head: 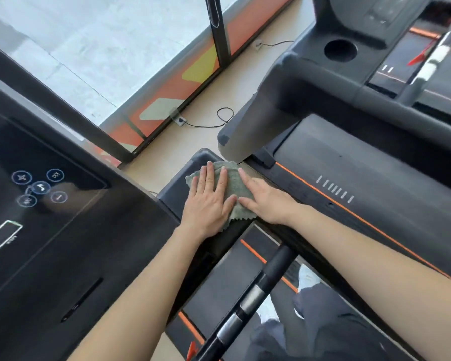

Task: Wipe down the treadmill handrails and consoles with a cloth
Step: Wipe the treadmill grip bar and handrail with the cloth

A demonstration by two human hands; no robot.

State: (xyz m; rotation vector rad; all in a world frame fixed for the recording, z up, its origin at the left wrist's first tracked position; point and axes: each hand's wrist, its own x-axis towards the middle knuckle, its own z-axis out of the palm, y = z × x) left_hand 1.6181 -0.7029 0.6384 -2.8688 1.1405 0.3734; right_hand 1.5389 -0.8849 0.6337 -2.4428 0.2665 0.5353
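Note:
A grey-green cloth (pixel 233 187) lies spread on the dark top surface of the treadmill's side arm (pixel 177 183), right of the console. My left hand (pixel 208 201) presses flat on the cloth's left half with straight fingers. Beside it my right hand (pixel 267 200) rests flat, its fingers on the cloth's right edge. The black touchscreen console (pixel 50 204) with glowing round icons fills the left of the view. A black handrail bar with silver sensor bands (pixel 248 303) runs below my arms.
A second treadmill (pixel 349 74) with a round cup holder (pixel 340 50) stands at the upper right, its belt (pixel 375 178) marked by an orange stripe. Cables and a floor socket (pixel 180 121) lie on the beige floor by the window frame. My legs and shoes show at the bottom right.

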